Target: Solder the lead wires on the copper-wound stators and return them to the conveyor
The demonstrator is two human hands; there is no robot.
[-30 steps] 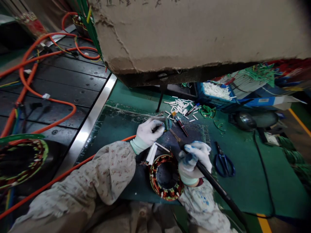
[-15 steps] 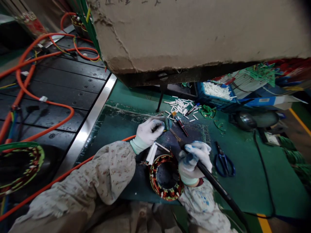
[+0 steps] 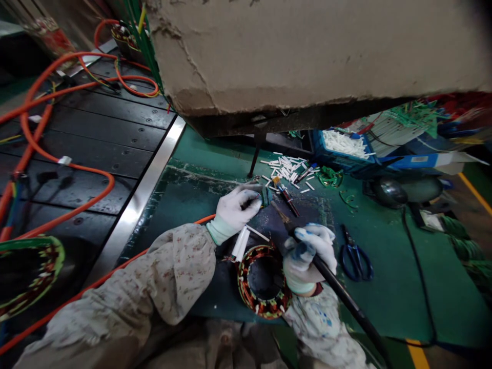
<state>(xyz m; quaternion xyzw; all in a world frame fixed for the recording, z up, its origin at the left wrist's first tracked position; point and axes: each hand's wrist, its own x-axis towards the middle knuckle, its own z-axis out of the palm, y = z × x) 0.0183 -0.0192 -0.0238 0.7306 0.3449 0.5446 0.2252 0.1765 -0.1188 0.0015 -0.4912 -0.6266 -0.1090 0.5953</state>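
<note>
My left hand [image 3: 237,206], in a white glove, has thumb and fingers pinched on a small dark green piece [image 3: 266,196] with a yellow streak. What that piece is remains unclear. An orange cable [image 3: 207,219] passes behind this hand. My right hand [image 3: 309,251], gloved and stained blue, is wrapped round a soldering iron [image 3: 329,274] with a black handle; its brownish tip [image 3: 279,211] points up-left, close to the green piece. Below and between the hands lies a wound stator ring [image 3: 243,292] with copper windings. White sleeves [image 3: 241,244] lie beside the ring.
Blue-handled snips [image 3: 355,261] and a brush [image 3: 285,196] lie on the green mat. Beyond are scattered white tubes [image 3: 286,166] and a blue bin [image 3: 342,159] of them. A cardboard sheet [image 3: 315,56] overhangs the back. At left, another stator [image 3: 54,282] sits by black slats [image 3: 100,133].
The stator and orange cables on the black slats at left have shifted slightly toward me and leftward. Both hands and the soldering iron hold nearly the same position.
</note>
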